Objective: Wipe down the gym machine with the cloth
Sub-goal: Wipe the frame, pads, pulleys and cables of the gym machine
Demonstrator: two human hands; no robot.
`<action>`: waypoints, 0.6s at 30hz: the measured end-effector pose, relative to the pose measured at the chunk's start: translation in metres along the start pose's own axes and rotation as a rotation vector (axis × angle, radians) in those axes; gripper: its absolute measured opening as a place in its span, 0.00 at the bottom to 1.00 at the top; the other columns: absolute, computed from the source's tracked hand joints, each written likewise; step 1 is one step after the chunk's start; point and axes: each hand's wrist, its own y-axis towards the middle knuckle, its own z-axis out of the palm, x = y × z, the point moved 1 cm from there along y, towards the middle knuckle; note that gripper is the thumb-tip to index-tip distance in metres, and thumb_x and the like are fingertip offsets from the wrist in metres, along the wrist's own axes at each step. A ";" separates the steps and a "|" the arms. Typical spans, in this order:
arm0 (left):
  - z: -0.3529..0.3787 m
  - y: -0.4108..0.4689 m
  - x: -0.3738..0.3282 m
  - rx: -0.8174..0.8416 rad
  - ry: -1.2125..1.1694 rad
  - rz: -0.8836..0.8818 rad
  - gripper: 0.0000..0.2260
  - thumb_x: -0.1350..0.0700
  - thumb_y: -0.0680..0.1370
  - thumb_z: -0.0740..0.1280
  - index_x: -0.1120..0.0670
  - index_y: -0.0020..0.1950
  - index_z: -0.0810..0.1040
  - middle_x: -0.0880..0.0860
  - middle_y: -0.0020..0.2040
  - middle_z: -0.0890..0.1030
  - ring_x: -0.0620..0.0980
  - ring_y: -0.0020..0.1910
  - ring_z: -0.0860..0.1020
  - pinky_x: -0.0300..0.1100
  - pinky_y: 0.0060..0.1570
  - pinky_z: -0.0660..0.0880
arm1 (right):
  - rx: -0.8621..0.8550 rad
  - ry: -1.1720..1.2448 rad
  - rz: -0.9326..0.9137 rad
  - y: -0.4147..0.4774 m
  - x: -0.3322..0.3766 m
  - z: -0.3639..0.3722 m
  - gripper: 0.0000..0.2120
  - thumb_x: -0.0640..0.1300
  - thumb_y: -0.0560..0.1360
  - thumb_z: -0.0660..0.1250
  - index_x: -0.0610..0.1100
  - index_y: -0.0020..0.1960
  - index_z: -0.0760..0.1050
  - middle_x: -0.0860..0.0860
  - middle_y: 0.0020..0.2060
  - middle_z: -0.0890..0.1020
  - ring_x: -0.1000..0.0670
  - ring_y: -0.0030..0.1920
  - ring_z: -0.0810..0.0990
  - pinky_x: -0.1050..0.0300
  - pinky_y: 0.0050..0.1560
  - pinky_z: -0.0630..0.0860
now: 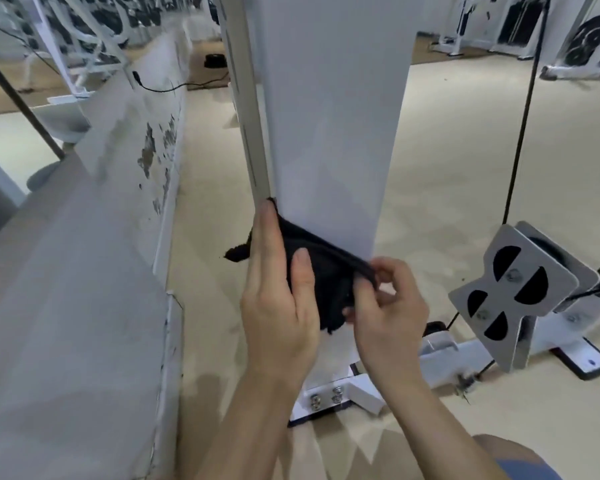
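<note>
The black cloth (326,271) lies against the lower front of the white column (336,116), the tall upright panel of the gym machine, and both hands are on it. The left hand (278,296) is at the column's left edge. Its forefinger points up along that edge and its thumb lies across the face of the cloth, so its grip holds the cloth between thumb and fingers. A ragged corner of the cloth sticks out to the left of the column, past the back of this hand. The right hand (385,306) is at the column's right edge with its fingers curled. Its grip is a narrow pinch of thumb and forefinger on the folded upper hem of the cloth. The hem runs taut and slanting across the column, higher at the left hand and lower at the right. The loose remainder of the cloth hangs in front of the column between the two hands.

Below the hands, the column meets a white base foot (357,393) fastened with bolts (326,398) and resting on the pale floor (447,150). To the right of the column, a thin black cable (523,116) comes down to a grey pulley bracket (520,299) with dark cut-outs. To the left of the column runs a long grey ledge (84,271) with chipped paint, and a black cord (163,87) trails off its far end.
</note>
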 end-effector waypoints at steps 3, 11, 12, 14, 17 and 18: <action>0.009 0.001 -0.010 0.047 0.032 -0.064 0.26 0.53 0.83 0.55 0.40 0.76 0.46 0.47 0.76 0.62 0.47 0.72 0.66 0.38 0.64 0.67 | -0.225 0.076 -0.112 0.036 0.029 0.002 0.15 0.37 0.72 0.60 0.55 0.50 0.76 0.53 0.44 0.75 0.50 0.39 0.80 0.60 0.40 0.77; -0.012 -0.033 0.022 0.479 0.703 -0.204 0.18 0.44 0.78 0.55 0.44 0.68 0.66 0.44 0.37 0.75 0.48 0.33 0.76 0.42 0.31 0.68 | 0.035 -0.055 -0.063 -0.016 -0.029 0.039 0.30 0.47 0.77 0.52 0.56 0.77 0.45 0.62 0.70 0.59 0.58 0.71 0.61 0.66 0.68 0.61; -0.015 -0.029 0.019 0.459 0.767 -0.174 0.16 0.43 0.77 0.57 0.44 0.64 0.68 0.43 0.36 0.74 0.47 0.32 0.74 0.40 0.28 0.64 | 0.042 -0.040 -0.036 -0.013 -0.035 0.037 0.29 0.48 0.78 0.51 0.56 0.77 0.46 0.63 0.70 0.61 0.58 0.70 0.63 0.67 0.67 0.61; -0.019 -0.029 0.009 0.367 0.702 -0.166 0.18 0.41 0.74 0.64 0.42 0.61 0.67 0.40 0.39 0.75 0.42 0.34 0.73 0.31 0.29 0.60 | 0.061 0.019 0.055 -0.012 -0.047 0.032 0.27 0.53 0.80 0.49 0.49 0.78 0.51 0.58 0.69 0.66 0.56 0.70 0.66 0.58 0.69 0.65; -0.021 -0.035 -0.004 0.269 0.510 -0.021 0.23 0.49 0.69 0.74 0.43 0.59 0.66 0.41 0.47 0.73 0.41 0.39 0.72 0.29 0.31 0.65 | 0.019 -0.093 0.141 -0.018 -0.045 0.021 0.26 0.51 0.77 0.48 0.45 0.73 0.65 0.54 0.61 0.68 0.54 0.62 0.70 0.56 0.65 0.68; -0.020 -0.034 -0.007 0.262 0.510 0.104 0.23 0.53 0.68 0.75 0.46 0.57 0.68 0.42 0.49 0.71 0.42 0.40 0.72 0.32 0.30 0.67 | -0.006 -0.094 0.202 -0.019 -0.040 0.015 0.24 0.50 0.77 0.51 0.48 0.71 0.69 0.54 0.57 0.68 0.55 0.57 0.71 0.60 0.61 0.68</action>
